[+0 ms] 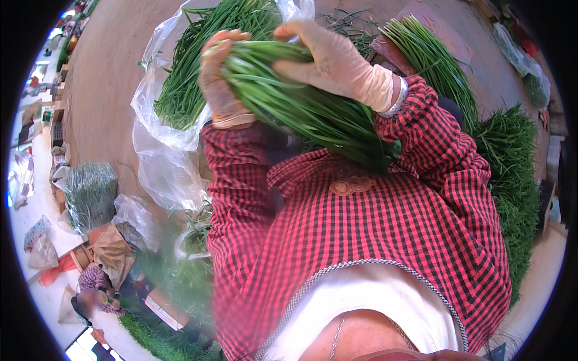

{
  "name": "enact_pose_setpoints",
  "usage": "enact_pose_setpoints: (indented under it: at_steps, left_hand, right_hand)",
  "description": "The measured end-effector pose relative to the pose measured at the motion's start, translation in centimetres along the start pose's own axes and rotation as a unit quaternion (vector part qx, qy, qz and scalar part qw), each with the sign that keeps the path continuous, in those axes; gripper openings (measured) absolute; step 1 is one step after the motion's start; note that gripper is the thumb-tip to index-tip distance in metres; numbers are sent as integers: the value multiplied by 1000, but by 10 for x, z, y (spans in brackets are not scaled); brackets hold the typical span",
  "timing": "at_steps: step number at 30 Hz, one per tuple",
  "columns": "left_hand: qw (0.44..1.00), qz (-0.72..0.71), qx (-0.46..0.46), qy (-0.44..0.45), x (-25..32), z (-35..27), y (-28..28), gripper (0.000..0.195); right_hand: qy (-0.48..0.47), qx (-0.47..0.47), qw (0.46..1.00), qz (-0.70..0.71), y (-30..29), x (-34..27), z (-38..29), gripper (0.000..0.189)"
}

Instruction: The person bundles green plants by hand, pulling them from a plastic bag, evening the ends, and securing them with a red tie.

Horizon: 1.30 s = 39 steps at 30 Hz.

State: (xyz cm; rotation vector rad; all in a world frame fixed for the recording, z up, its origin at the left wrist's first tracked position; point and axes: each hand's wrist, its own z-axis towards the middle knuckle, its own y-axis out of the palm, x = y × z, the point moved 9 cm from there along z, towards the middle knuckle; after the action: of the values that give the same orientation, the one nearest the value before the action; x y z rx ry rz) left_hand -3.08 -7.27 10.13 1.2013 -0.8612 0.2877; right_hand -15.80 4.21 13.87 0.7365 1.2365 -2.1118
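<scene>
A bunch of long green garlic chives [311, 113] slants in front of my chest, leafy ends towards my apron. My left hand [226, 83], in a stained pale glove, is closed around the bunch near its pale stem end. My right hand [332, 63], gloved too, is over the bunch with thumb and fingers spread; whether it touches the stems is unclear. Beyond my left hand, a loose heap of green chives [189, 85] lies on a clear plastic sheet [153, 153]. Another chive bunch [433, 63] rests on a reddish board [393, 54] by my right forearm.
Stacked greens [510, 194] stand along my right side. To the left are a plastic-wrapped bale of greens [90, 194], a clear bag [135, 221] and a brown sack [113, 252]. Another person [95, 289] is at lower left near low greens [149, 334]. Cut scraps [352, 29] litter the floor ahead.
</scene>
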Motion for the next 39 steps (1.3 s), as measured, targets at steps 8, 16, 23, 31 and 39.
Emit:
enact_pose_setpoints:
  at_steps: [8, 16, 23, 31, 39]
  left_hand:
    - [996, 2, -8, 93, 80, 8, -39, 18]
    - [998, 43, -29, 41, 37, -5, -10, 18]
    - [996, 69, -45, 35, 13, -13, 29, 17]
    - [993, 104, -63, 4, -1, -20, 44, 20]
    - [981, 167, -92, -33, -9, -19, 33, 17]
  right_hand:
    - [293, -373, 827, -300, -26, 200, -138, 64]
    - [-18, 42, 999, 25, -62, 5, -10, 13]
    - [-1, -28, 999, 27, -3, -29, 4, 27]
    - [128, -129, 954, 238, 12, 12, -3, 20]
    - [164, -202, 891, 372, -8, 0, -12, 18]
